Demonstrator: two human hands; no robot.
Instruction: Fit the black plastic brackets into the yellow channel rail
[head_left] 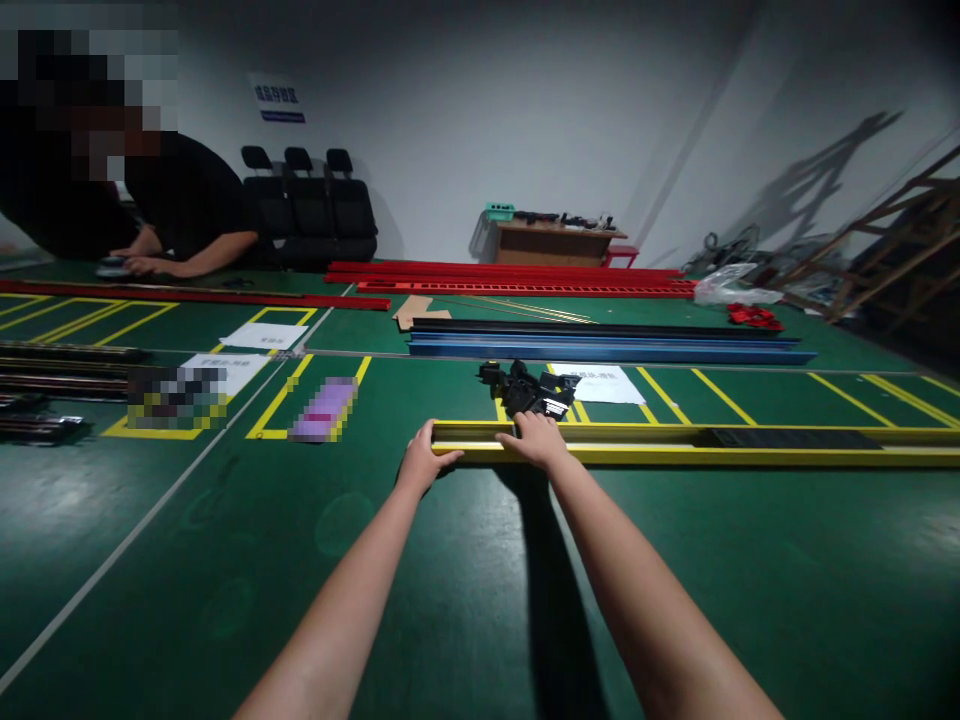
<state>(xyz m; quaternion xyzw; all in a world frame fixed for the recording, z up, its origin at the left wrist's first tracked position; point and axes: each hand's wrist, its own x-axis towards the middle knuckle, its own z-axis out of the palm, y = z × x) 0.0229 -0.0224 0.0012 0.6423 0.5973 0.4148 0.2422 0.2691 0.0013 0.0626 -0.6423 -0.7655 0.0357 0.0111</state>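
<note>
A long yellow metal rail (675, 442) lies across the green floor, running from the middle to the right edge. My left hand (421, 458) grips its left end, fingers curled around the tip. A little to the right, my right hand (537, 441) rests on top of the rail with fingers wrapped over its far edge. A pile of small black parts (529, 390) sits just behind the rail, close to my right hand. A black strip (787, 438) lies inside the rail further right.
Blue and black rails (607, 342) lie behind, red rails (510, 278) further back. White paper sheets (600, 384) mark yellow-taped floor zones. Dark bars (60, 360) lie at left. Another person (150, 215) leans over the floor at far left. Wooden frames (885, 250) stand at right.
</note>
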